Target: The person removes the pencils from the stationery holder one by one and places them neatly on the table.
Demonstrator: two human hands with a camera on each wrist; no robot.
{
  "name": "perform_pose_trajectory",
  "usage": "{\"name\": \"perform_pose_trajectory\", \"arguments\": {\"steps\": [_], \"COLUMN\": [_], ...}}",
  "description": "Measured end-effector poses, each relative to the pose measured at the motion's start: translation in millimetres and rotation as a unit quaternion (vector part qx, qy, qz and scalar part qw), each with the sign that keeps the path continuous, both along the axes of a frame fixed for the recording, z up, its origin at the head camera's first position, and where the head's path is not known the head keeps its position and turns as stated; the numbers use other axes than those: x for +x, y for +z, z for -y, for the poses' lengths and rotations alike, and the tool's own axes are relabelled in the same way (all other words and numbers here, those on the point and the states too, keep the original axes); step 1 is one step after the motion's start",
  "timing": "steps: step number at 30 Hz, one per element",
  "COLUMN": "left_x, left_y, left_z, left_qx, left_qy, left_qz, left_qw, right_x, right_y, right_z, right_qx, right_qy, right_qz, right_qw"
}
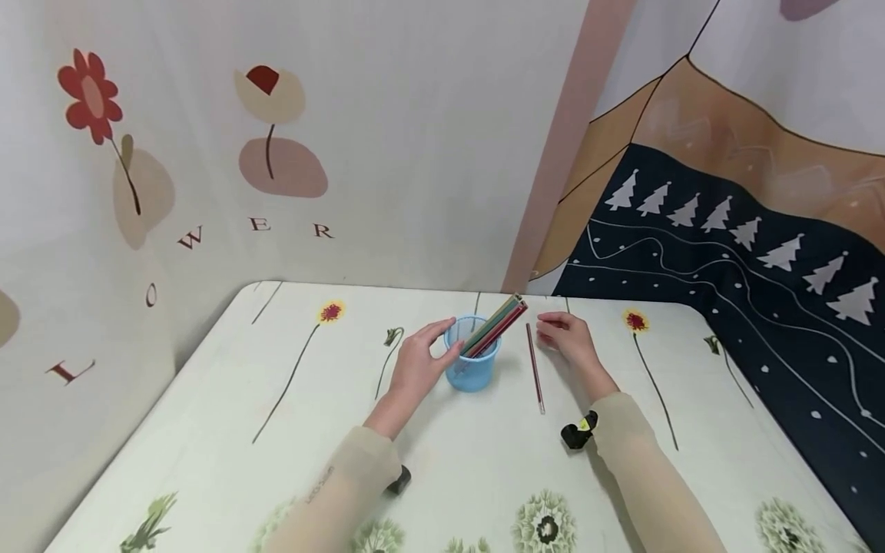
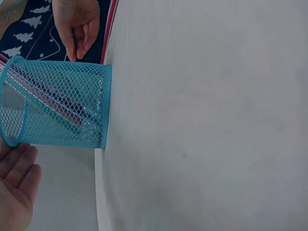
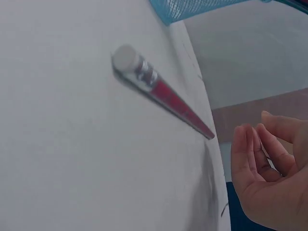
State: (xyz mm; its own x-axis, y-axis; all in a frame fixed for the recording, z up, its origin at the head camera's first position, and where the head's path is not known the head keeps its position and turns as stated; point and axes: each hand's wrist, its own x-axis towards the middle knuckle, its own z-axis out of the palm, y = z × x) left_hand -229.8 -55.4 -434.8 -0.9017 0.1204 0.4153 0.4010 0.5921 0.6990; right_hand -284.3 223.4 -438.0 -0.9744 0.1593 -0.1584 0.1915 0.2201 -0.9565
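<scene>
A light blue mesh pencil cup (image 1: 472,376) stands upright on the table, with several pencils (image 1: 494,326), green and dark red, leaning to the right in it. Beside its rim is my left hand (image 1: 415,365), thumb and forefinger spread at the left side. The left wrist view shows the fingertips (image 2: 30,156) of that hand right at the rim, loosely bent. To the right of the cup a dark red pencil (image 1: 535,369) lies on the table, its white eraser (image 3: 126,58) towards me. My right hand (image 1: 570,342) hovers by the pencil's far end, fingers loosely bent and holding nothing.
A white cloth (image 1: 332,430) printed with flowers and dandelions covers the table. Behind it hangs a pale curtain (image 1: 415,153) with printed flowers and letters, and at the right a dark blue fabric (image 1: 664,261) with white trees. Black straps (image 1: 577,434) show at the wrists.
</scene>
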Motion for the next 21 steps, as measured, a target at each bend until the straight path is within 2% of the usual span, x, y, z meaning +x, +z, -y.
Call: {"name": "perform_pose_trajectory", "arguments": {"steps": [5,10,16,21], "left_x": [-1.1,2.8,2.6,-0.1], "left_y": [1.4,-3.6,-4.6,-2.4], "left_z": [1.3,1.7,0.3,-1.4], "left_qx": [0.006,0.013,0.022,0.023], "left_qy": [0.001,-0.003,0.0,-0.004], "left_qz": [0.001,0.006,0.007,0.001], "left_qw": [1.0,0.9999,0.9997,0.9997], "right_x": [5.7,17.7,33.8,41.2], "right_y": [7.6,13.3,28.4,38.2], "right_z": [6,14,28,38], "right_qx": [-0.008,-0.024,-0.035,-0.05], "right_qy": [0.012,0.025,0.064,0.093], "right_qz": [-0.017,-0.016,-0.024,-0.032], "right_qw": [0.9998,0.9993,0.9971,0.9939]}}
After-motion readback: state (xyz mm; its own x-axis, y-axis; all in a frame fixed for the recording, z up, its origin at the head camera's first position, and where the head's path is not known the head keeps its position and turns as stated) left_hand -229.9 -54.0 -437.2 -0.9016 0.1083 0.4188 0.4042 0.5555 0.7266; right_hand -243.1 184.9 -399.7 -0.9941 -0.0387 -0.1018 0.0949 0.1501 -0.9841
